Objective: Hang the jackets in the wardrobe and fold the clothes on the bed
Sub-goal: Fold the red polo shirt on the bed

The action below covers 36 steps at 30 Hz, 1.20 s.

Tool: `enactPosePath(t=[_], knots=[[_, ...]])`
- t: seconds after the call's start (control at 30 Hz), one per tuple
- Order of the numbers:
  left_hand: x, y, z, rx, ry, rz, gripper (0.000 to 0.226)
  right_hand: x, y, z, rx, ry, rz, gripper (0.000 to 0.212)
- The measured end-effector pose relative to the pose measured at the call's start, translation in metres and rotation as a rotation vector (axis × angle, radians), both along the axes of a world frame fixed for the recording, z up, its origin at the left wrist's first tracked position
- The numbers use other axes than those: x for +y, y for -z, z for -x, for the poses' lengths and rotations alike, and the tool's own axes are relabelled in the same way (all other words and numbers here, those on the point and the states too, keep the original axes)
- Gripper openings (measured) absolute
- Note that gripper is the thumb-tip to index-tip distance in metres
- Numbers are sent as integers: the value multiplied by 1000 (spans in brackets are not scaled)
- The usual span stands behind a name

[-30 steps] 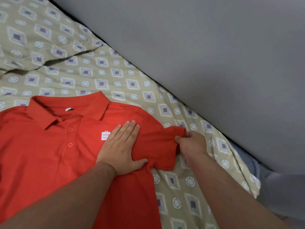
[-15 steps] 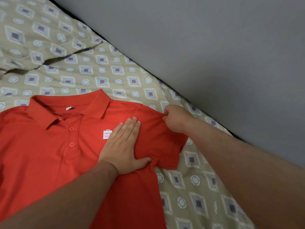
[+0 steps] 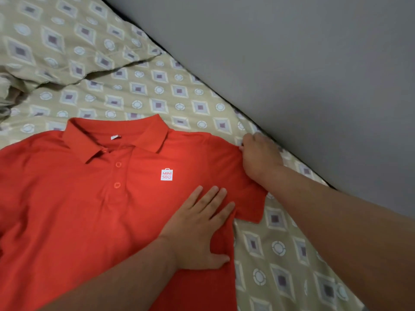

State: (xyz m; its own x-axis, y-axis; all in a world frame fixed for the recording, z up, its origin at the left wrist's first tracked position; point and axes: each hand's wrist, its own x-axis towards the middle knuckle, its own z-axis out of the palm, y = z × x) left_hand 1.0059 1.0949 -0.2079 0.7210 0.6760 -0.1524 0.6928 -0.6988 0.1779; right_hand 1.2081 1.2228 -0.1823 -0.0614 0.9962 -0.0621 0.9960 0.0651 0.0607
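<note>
- No box or bin here. The only thing carrying anything is the bed (image 3: pixel 157 90), with a patterned sheet, and on it lies one red shirt (image 3: pixel 78 209).
- The shirt lies flat, front side up, with its collar (image 3: pixel 112 140) toward the pillow (image 3: pixel 56 41) at the bed's far left.
- Two buttons (image 3: pixel 117 185) show below the collar. A small white logo (image 3: pixel 166 174) sits on the chest, between the buttons and my right hand.
- A grey wall (image 3: pixel 314 75) runs along the bed's right edge. The sleeve (image 3: pixel 249 198) on that side lies spread on the sheet.
- My left hand (image 3: pixel 199 230): the forearm comes in from bottom-left. The palm is down on the chest, just below the logo and beside the armpit seam.
- Left grip: none. Fingers are straight and slightly spread, thumb out to the side, palm pressing the cloth flat.
- My right hand (image 3: pixel 258 156): the arm reaches in from the right and crosses over the sleeve. The back of the hand is up, at the shirt's shoulder near the wall.
- Right grip: narrow. Fingers are curled in, pinching the cloth at the shoulder edge. The fingertips are mostly hidden under the hand, so I can't tell how much cloth is in the pinch.
- The hands are apart, with the top of the sleeve between them.
- The shirt's far side and hem run out of view.
</note>
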Motion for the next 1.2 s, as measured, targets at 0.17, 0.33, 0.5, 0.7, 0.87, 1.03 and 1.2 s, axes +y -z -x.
enactPosePath(t=[0.17,0.33,0.5,0.7,0.87,1.03,1.2], knots=[[-21,-6,5,-73,84,-19,94,-26,3,40,153,-388,118,63],[-25,-15,80,-202,-147,-81,58,-39,15,36,57,-317,219,63],[-33,-24,190,43,-965,-37,78,-56,-6,87,196,-160,47,64],[-45,-28,224,-394,-1115,63,60,-102,-5,250,429,-533,-26,53],[-58,-36,295,-404,-1472,-320,35,-113,12,359,390,-426,96,64],[-42,-41,366,-574,-1826,63,59,-127,29,376,288,-325,55,73],[-12,-61,380,-418,-1587,561,35,-125,31,378,307,-297,45,71]])
